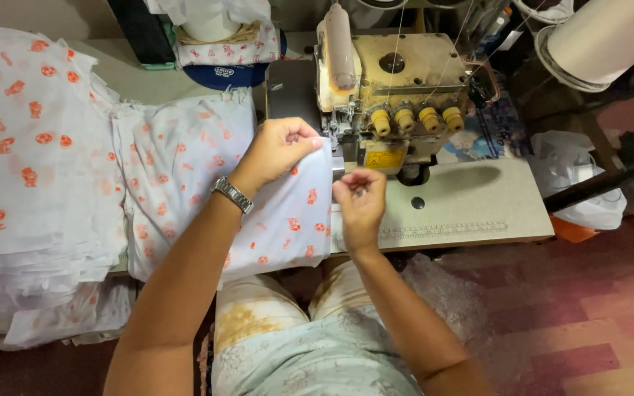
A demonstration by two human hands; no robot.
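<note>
Your left hand (pixel 277 150) and right hand (pixel 361 199) both work right at the front of the serger (pixel 390 95), so the first risk is to your fingertips: the needle and knife area sits just beyond the cloth (pixel 288 213) edge, and a slip forward would bring a finger under the foot. The second risk is the seam itself; if your two hands hold the edge at uneven tension, the layers may shift and feed in skewed or puckered. The loose bulk hanging off the worktop (pixel 471 198) toward your lap could also drag the piece sideways.

Your left fingers are curled tight, pinching the upper corner of the cloth just beside the machine's foot. Your right fingers are drawn narrow, tips pressed together at the cloth's right edge; whether they grip the cloth or only a thread there, I cannot tell.

The cloth, white with orange print, lies on the worktop in front of the serger, its lower part draped over the edge, with the stack (pixel 31 147) of similar pieces to your left
</note>
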